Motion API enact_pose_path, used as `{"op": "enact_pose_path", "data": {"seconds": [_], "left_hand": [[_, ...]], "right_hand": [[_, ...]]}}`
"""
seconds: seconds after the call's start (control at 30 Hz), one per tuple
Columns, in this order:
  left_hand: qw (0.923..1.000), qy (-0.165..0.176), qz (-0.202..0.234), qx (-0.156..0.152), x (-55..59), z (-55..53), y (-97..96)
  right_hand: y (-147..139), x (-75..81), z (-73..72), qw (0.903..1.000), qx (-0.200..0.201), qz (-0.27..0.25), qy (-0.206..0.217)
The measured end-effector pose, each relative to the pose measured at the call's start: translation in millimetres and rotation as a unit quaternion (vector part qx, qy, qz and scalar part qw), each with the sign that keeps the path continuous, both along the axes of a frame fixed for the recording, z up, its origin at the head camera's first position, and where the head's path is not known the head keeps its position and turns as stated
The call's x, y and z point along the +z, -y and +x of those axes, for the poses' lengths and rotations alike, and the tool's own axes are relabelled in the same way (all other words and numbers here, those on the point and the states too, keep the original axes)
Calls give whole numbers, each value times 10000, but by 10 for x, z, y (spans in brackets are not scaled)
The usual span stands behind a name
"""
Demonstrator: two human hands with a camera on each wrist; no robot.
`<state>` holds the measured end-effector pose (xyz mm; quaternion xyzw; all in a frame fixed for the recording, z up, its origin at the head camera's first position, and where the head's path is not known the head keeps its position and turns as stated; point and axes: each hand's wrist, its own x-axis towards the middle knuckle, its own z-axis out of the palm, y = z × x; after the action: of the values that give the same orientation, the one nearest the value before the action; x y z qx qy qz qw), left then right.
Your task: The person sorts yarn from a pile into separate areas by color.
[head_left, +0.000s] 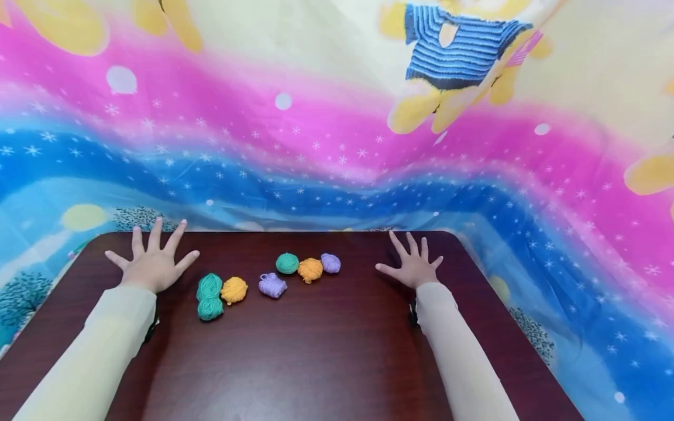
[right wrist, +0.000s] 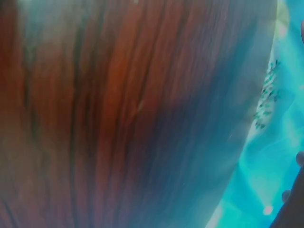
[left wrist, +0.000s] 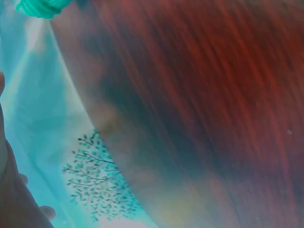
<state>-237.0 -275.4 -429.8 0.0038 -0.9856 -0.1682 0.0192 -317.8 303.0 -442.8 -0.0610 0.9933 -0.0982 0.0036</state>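
Palm down with its fingers spread, my left hand [head_left: 151,264] is at the left part of the table and holds nothing. Closest to it are two green yarn balls [head_left: 210,286], touching one another, with an orange yarn ball [head_left: 234,290] beside them. Farther right lie a purple yarn ball [head_left: 272,285] and a row of green [head_left: 286,263], orange [head_left: 310,270] and purple [head_left: 330,263] balls. My right hand [head_left: 415,268], also spread and holding nothing, is at the right, apart from the yarn. Green yarn [left wrist: 42,6] shows in the left wrist view's corner.
The dark reddish-brown table [head_left: 295,362] has rounded far corners. Directly behind its far edge hangs a printed cloth [head_left: 326,146] in blue, pink and cream, which also runs down along both sides.
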Motion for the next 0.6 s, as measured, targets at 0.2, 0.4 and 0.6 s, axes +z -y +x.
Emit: {"op": "enact_pose_path", "data": {"seconds": [0.2,0.4,0.6], "left_hand": [[9987,-500,7,-23,63,13,-81],[9954,-959,55,54,241,106,-150],[9907,-1258,494,127,300,232,-256]], "right_hand": [[179,100,45,9992,247,-214,-224],[471,185,162,9975,446,-459,-287],[775,111,314,9915,704,-817,-733]]}}
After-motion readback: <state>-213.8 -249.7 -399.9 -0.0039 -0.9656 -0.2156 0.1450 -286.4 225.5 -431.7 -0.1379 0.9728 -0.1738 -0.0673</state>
